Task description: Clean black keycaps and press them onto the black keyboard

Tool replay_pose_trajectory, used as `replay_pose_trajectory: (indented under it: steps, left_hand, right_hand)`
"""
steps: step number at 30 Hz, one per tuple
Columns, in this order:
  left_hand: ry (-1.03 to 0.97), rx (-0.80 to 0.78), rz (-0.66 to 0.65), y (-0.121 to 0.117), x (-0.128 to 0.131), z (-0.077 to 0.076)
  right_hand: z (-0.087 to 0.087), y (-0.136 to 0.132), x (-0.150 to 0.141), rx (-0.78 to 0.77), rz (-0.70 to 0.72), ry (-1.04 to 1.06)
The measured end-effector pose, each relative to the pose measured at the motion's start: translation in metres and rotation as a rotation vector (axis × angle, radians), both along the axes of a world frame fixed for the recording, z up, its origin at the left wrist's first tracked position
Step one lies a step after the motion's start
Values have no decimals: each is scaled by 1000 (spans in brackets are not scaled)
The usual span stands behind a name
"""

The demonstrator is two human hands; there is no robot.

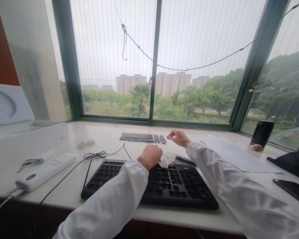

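A black keyboard (174, 184) lies near the front edge, its key sockets bare of caps. Behind it, loose keycaps (142, 137) are laid out in rows like a keyboard's layout. My left hand (150, 156) is closed over the keyboard's upper middle, with its fingertips hidden from me. A crumpled white tissue (166, 161) sticks out from under its fingers. Farther back, my right hand (178, 137) pinches a small dark keycap (167, 137) at the right end of the rows.
A thin black tool (185, 160) lies behind the keyboard. The cable (96, 155) is bundled at left, near a white power bank (47, 171) and a white box (27, 142). To the right are paper sheets (239, 154), a phone (292, 191) and a black cylinder (262, 132).
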State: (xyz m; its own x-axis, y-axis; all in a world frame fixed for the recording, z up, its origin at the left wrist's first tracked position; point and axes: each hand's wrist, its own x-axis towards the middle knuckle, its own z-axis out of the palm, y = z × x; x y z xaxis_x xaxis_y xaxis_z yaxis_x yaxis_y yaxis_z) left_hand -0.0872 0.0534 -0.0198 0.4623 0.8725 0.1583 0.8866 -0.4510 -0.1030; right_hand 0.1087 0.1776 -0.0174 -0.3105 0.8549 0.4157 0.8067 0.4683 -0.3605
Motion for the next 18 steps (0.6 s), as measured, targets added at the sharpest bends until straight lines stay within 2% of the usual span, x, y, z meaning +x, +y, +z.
replay_pose_trajectory:
  steps: [3,6,9,13,18]
  left_hand:
    - [-25,-14,-6,-1,0,2]
    - [-80,23,-16,-1,1,3]
    - [-125,-18,-23,-1,3,0]
    - [-170,-110,-34,-1,5,-5]
    - [-241,-49,2,3,7,-4]
  right_hand:
    - [-1,-49,0,-10,87,146]
    - [-3,-77,1,-41,76,268]
    - [-7,-82,3,-110,50,302]
    - [-11,-72,7,-214,92,311]
    - [-15,-68,12,-308,113,396]
